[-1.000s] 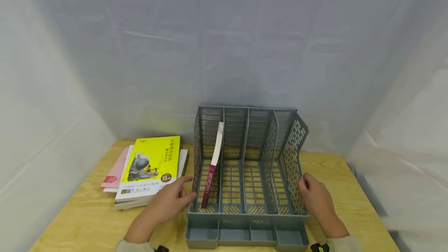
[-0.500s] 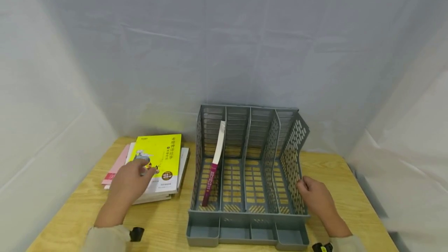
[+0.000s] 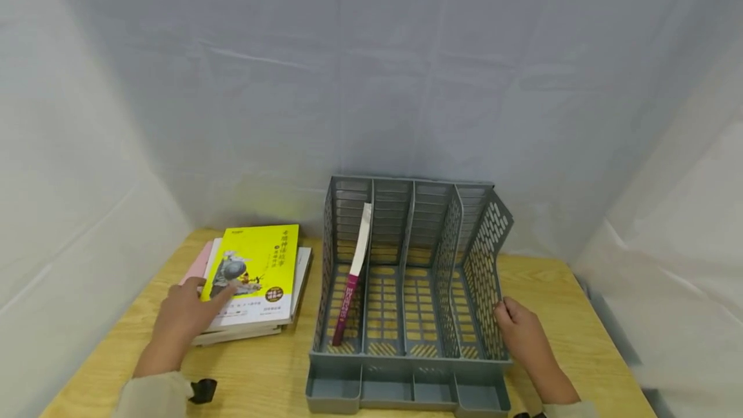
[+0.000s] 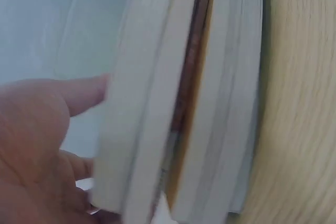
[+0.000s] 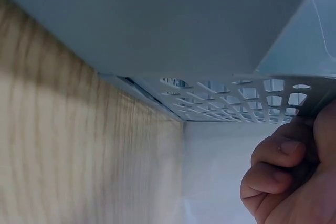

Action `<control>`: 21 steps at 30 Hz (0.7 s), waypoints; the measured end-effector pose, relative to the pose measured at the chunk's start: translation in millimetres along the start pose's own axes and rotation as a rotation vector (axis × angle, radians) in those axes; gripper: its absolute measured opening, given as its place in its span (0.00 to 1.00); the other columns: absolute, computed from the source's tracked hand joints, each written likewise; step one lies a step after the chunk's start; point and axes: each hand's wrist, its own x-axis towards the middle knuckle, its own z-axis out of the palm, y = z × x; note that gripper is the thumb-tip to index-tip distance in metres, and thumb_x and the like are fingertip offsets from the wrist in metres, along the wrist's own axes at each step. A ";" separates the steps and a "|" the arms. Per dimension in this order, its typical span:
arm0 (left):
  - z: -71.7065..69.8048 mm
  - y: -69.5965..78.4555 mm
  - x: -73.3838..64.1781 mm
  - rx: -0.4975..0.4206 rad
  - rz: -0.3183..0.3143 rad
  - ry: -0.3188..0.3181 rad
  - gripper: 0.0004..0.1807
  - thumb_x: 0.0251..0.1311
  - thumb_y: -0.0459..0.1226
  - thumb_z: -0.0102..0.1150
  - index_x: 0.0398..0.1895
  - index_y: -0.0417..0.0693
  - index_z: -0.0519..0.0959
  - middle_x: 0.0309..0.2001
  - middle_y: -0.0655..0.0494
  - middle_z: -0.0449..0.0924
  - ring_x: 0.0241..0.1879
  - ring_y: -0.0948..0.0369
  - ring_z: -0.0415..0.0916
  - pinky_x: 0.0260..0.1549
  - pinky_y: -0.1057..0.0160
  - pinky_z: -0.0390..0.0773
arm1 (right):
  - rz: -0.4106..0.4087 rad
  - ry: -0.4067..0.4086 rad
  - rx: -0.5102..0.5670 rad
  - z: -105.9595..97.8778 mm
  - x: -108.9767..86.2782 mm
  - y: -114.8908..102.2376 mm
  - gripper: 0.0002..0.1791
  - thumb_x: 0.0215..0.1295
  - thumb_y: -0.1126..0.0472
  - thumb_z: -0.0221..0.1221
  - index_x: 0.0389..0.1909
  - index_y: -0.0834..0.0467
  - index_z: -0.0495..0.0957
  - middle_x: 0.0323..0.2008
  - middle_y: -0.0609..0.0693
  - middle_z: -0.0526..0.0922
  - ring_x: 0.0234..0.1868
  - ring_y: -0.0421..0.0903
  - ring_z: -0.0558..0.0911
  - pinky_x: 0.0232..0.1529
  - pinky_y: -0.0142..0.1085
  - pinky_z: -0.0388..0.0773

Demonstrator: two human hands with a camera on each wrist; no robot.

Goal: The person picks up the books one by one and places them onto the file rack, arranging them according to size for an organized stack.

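Head view: left hand point(image 3: 184, 311), just shifted from over the yellow book point(image 3: 258, 253), now grips its eight-o'clock edge, so reach becomes hold; right hand point(image 3: 524, 334) stays clenched on grey rack point(image 3: 333, 403) at four o'clock.

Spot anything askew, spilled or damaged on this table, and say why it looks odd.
In the rack, at its left end, the purple book leans rightward instead of standing upright. The stack is untidy: a pink cover juts out left. No spill or damage shows.
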 end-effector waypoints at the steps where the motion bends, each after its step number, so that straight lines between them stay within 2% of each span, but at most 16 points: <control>1: 1.5 -3.7 2.1 -0.022 -0.003 0.005 0.62 0.65 0.73 0.47 0.73 0.21 0.55 0.63 0.15 0.57 0.60 0.26 0.63 0.55 0.30 0.69 | -0.001 0.000 0.009 1.0 0.1 0.5 0.21 0.83 0.55 0.44 0.24 0.55 0.61 0.18 0.46 0.63 0.19 0.42 0.63 0.21 0.34 0.63; 6: 5.0 -14.3 7.8 -0.095 -0.026 0.010 0.62 0.63 0.72 0.51 0.73 0.22 0.54 0.64 0.16 0.54 0.59 0.29 0.62 0.56 0.30 0.68 | -0.003 0.005 0.052 4.7 1.2 2.1 0.21 0.83 0.55 0.44 0.24 0.55 0.62 0.18 0.46 0.62 0.18 0.42 0.61 0.21 0.34 0.63; 14: 5.4 -12.9 12.4 -0.122 -0.003 -0.014 0.60 0.65 0.70 0.54 0.75 0.23 0.53 0.65 0.19 0.58 0.62 0.30 0.63 0.58 0.32 0.69 | -0.006 0.058 0.107 4.8 -1.7 6.7 0.22 0.83 0.54 0.45 0.24 0.55 0.62 0.17 0.47 0.63 0.17 0.42 0.62 0.21 0.35 0.64; 21: 1.5 -26.5 18.1 -0.203 0.004 -0.054 0.59 0.68 0.66 0.53 0.78 0.25 0.47 0.73 0.17 0.50 0.72 0.26 0.51 0.68 0.31 0.58 | -0.008 0.062 0.160 7.0 -1.7 6.4 0.21 0.82 0.56 0.46 0.24 0.56 0.62 0.18 0.47 0.62 0.18 0.41 0.62 0.21 0.34 0.63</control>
